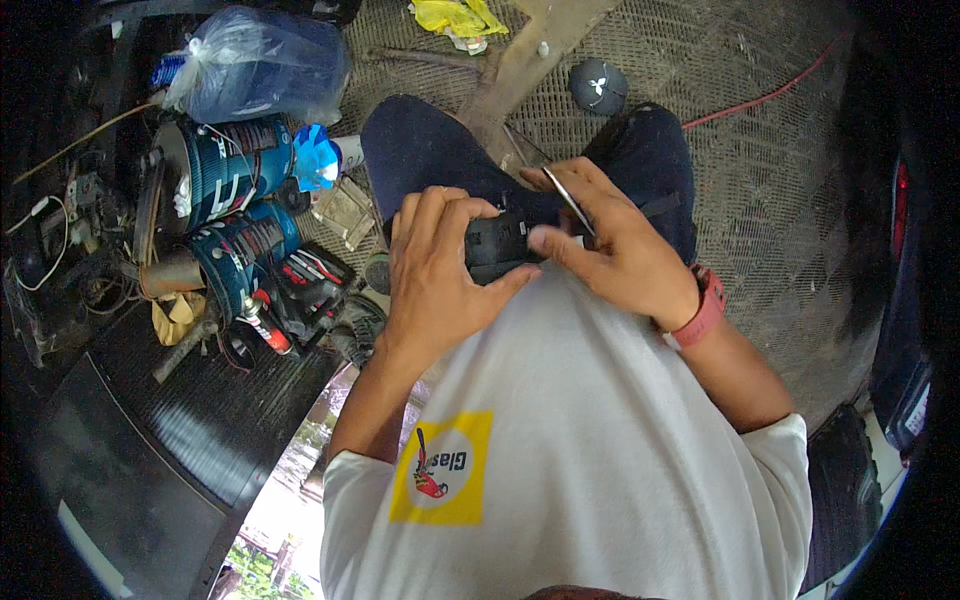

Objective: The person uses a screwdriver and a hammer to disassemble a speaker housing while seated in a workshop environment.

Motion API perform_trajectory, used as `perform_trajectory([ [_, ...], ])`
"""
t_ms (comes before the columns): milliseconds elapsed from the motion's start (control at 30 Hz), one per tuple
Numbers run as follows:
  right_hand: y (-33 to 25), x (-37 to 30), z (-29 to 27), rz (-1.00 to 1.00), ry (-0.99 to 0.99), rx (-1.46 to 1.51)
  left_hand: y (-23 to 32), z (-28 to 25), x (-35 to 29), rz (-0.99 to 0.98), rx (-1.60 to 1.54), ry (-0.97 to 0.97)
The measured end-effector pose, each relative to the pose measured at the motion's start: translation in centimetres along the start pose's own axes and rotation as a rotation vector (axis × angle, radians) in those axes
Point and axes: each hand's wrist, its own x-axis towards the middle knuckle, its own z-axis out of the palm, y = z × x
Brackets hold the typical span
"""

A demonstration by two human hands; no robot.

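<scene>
My left hand (432,268) grips a black boxy plastic part (497,243) over my lap, thumb along its near edge and fingers over its left side. My right hand (625,245) is closed around a slim silver metal tool (568,200), whose exact kind I cannot make out. The right thumb reaches to the right end of the black part, close to or touching it. A small white piece shows under the right fingers, mostly hidden. On my right wrist is a red watch (705,308).
Blue buckets (225,170) lie to the left, with a large bagged blue container (270,70) beyond them. A red-and-white spray can (266,325) and a dark tool tray (308,285) are nearer. A dark round object (598,86) and a red cable (760,98) lie on the woven floor mat (790,190).
</scene>
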Motion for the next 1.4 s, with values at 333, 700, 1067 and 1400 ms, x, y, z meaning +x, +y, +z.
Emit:
perform_trajectory([
  [333,1.0,1.8,-0.2,-0.077,-0.290,-0.083,-0.3,-0.6,0.1,0.037,-0.035,-0.046],
  [700,0.7,2.8,1.0,-0.175,-0.337,-0.273,0.1,-1.1,0.3,0.015,-0.019,-0.044],
  [1067,0.7,3.0,0.7,-0.176,-0.318,-0.227,-3.0,-1.1,-0.4,0.175,0.063,0.037],
  [1400,0.5,4.6,0.3,-0.185,-0.281,-0.333,-2.3,1.2,-0.2,0.146,0.113,0.205],
])
